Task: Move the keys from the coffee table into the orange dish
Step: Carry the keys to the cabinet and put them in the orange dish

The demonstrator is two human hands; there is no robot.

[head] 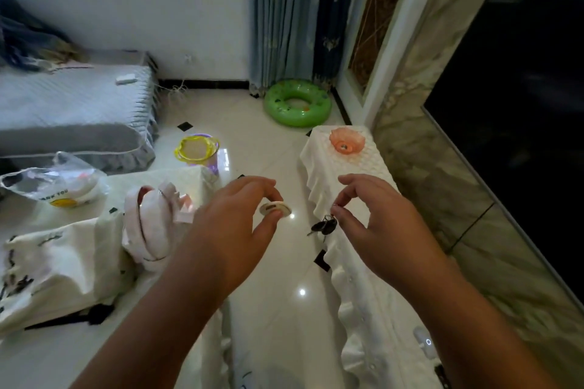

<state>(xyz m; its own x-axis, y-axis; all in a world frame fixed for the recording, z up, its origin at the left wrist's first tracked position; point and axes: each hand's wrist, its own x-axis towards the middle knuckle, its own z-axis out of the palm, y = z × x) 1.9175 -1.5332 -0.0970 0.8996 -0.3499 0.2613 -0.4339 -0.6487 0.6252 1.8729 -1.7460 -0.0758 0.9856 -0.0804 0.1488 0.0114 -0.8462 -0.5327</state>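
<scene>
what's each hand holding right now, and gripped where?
Right hand pinches the keys by the ring at the top; the keys dangle below. Left hand holds a small pale round disc by its edge, between thumb and fingers.

1. The keys (324,227) are a small dark bunch on a metal ring, hanging in the air well short of the orange dish, at the near-left side of it, over the edge of the white-covered bench (363,262).
2. The orange dish (347,141) is translucent with a scalloped rim, standing upright at the bench's far end.
</scene>
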